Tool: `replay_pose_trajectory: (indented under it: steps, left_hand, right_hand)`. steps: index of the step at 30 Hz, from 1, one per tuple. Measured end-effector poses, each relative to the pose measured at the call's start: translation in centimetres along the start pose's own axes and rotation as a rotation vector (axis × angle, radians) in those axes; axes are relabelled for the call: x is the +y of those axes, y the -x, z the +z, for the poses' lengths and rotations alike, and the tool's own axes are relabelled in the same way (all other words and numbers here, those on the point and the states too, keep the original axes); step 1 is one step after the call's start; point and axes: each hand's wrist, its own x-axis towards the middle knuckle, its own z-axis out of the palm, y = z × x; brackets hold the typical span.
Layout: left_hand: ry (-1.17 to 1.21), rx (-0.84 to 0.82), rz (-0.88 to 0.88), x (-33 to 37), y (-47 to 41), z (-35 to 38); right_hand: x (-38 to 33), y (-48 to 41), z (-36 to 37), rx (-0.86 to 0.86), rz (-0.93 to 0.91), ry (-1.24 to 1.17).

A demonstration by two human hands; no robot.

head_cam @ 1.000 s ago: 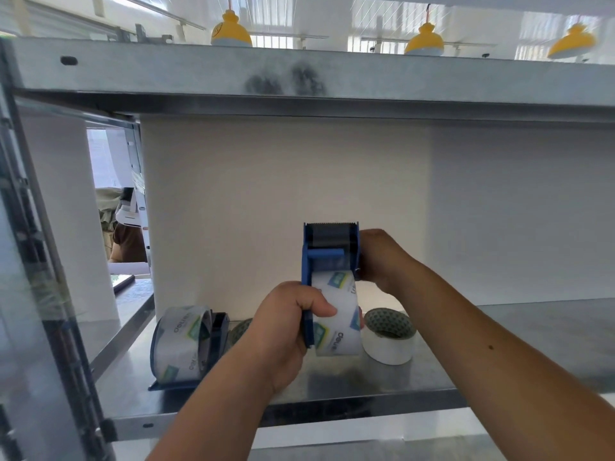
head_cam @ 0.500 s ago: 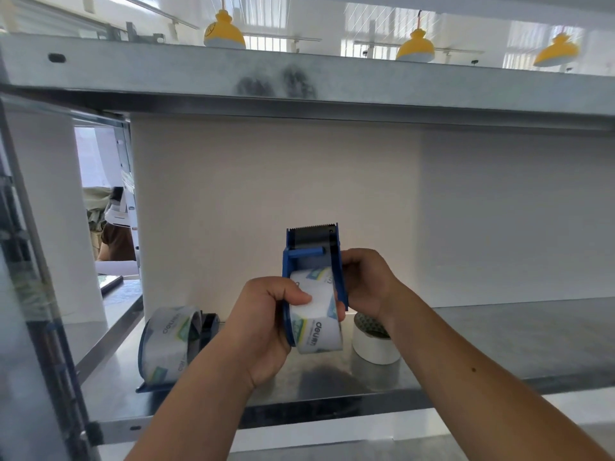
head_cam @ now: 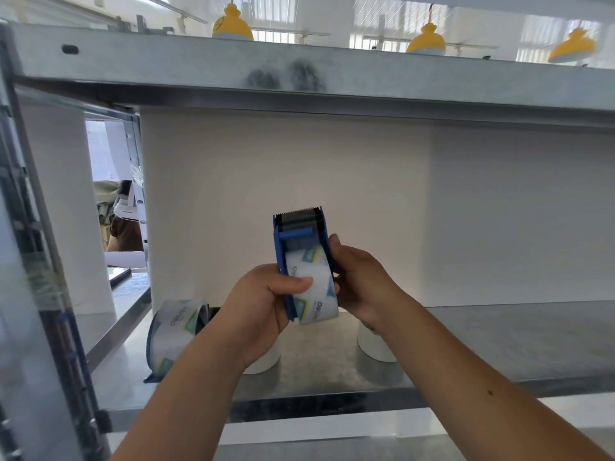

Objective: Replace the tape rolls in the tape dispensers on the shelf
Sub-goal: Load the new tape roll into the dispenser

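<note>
I hold a blue tape dispenser upright above the metal shelf, its toothed cutter on top. A clear printed tape roll sits inside it. My left hand grips the dispenser's left side, the thumb lying across the roll. My right hand grips the right side from behind. A second blue dispenser with a clear roll lies on the shelf at the left. Two white rolls stand on the shelf, one under my left wrist and one behind my right wrist, both mostly hidden.
The upper shelf's steel beam runs overhead, with yellow lamps beyond it. A steel upright stands at the left. A white wall backs the shelf. The shelf's right half is bare metal.
The dispenser has come lower and nearer to me. My left thumb has slid further across the roll. The view has shifted, so the white rolls are now hidden behind my wrists.
</note>
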Motion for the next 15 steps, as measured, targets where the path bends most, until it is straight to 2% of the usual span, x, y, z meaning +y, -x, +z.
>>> replay_pose_trajectory:
  steps: [4,8,11,14,15]
  left_hand:
    - [-0.206,0.114,0.130,-0.9,-0.2,-0.1]
    - [-0.658,0.346,0.373,-1.7,-0.7,-0.6]
    - [-0.783,0.420,0.425,-2.5,-1.0,-0.3]
    - [-1.153,0.532,0.450,-3.3,-1.5,-0.4]
    - [-1.191,0.552,0.442,-3.5,-1.8,-0.6]
  right_hand:
    - [-0.1,0.5,1.3,0.060,0.131,-0.111]
    - [0.6,1.1,1.1,0.079,0.263,-0.293]
    - [1.6,1.7,0.9,0.122,0.277,-0.299]
    - [3.0,2.3,0.2,0.074,0.297,-0.274]
    - [3.4,2.5,0.0,0.063,0.304,-0.266]
